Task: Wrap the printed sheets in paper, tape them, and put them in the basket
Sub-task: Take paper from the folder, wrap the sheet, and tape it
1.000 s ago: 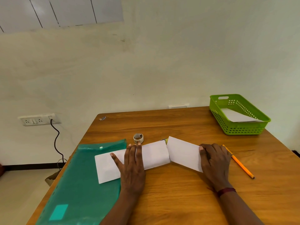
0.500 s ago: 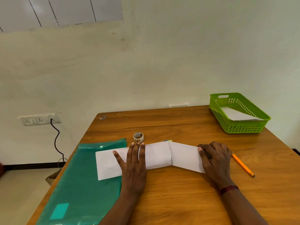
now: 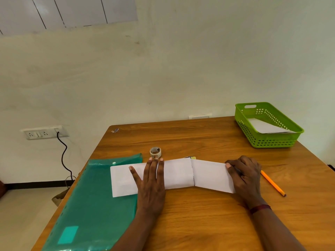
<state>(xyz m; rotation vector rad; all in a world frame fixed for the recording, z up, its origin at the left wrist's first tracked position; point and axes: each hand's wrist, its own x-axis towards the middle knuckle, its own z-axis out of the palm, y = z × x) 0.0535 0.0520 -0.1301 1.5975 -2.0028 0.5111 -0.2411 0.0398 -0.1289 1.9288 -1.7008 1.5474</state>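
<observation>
Flanking white paper (image 3: 178,173), tape roll (image 3: 155,152), pencil (image 3: 272,182), folder (image 3: 90,196)

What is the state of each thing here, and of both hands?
Left hand: flat, pressing the paper.
Right hand: fingers curled, gripping the paper's right edge.
Paper: creased, untaped, left end on the folder.
Sheets: almost hidden by the paper; a coloured corner shows.
Tape: untouched, just beyond the left fingertips.
Folder: closed.
Basket: holds a white sheet.
Pencil: lying loose, untouched.
</observation>
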